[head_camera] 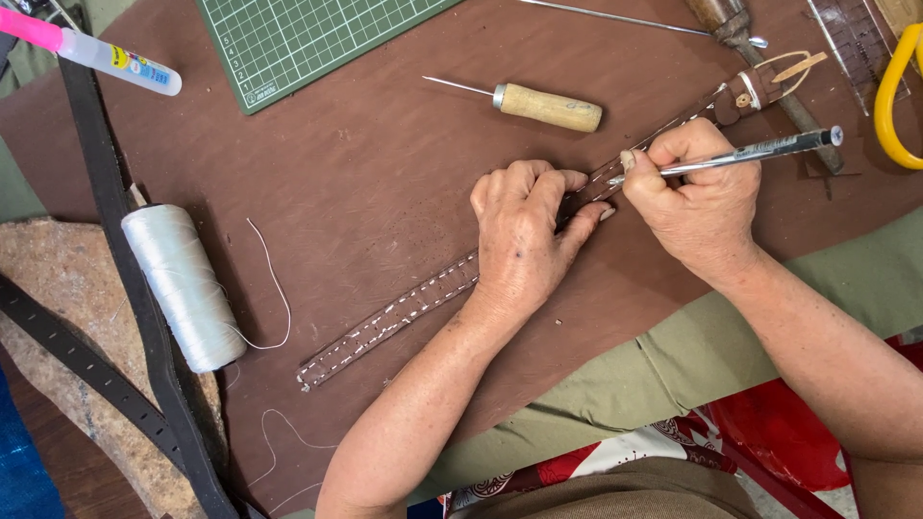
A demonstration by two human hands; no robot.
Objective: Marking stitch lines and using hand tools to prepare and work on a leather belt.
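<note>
Left to right: spool of white thread point(183, 286) lying idle; left hand point(524, 235) curled, pressing the stitched brown leather strap point(385, 322) flat on the brown mat point(385, 173); right hand point(697, 197) pinched around a silver pen point(740, 154) — tip at the strap (best kept upright, pressure light, strap pinned close beside it).

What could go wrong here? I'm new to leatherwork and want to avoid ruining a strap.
The left hand alone pins the narrow brown stitched leather strap; if it slips, the silver pen in the right hand may stray off line. The pen tip sits close to the left fingertips and could mark them. The wooden-handled awl lies loose nearby, point exposed, and a moving hand might catch it.
</note>
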